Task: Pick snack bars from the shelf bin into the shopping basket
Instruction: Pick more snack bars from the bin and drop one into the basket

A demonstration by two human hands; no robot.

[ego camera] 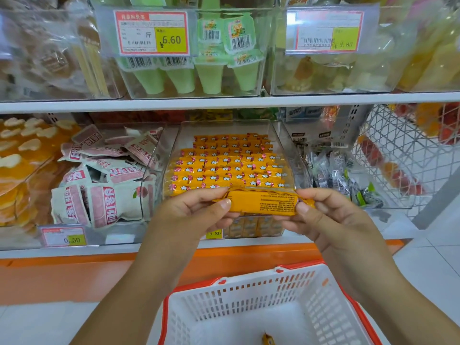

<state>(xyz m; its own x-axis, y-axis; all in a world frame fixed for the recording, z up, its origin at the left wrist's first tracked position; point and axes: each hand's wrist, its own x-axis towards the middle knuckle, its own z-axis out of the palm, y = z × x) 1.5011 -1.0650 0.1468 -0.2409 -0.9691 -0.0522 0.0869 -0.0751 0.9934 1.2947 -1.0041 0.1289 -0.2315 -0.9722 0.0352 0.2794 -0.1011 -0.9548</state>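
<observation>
A: Entry: bar, appearance?

B: Orange-yellow glossy wrapper, long and flat. The side facing the camera carries a block of small dark print on its right half; the left half is plain. The ends are crimped and the foil is creased.

A: Position?

B: Level, lengthwise left to right, in the air just before the front wall of the bin, higher than the basket.

A: Hands?

B: Left hand pinches the left end, thumb on the near face and fingers curled behind. Right hand pinches the right end the same way, thumb by the print.

A: Bin contents?

B: Rows of matching orange wrappers, front side up, with white flower shapes and red marks. They lie tightly packed, side by side.

A: Basket?

B: White lattice walls, red rim. One small orange-wrapped piece lies on its floor near the bottom edge of view; whether it is the same product I cannot tell.
</observation>
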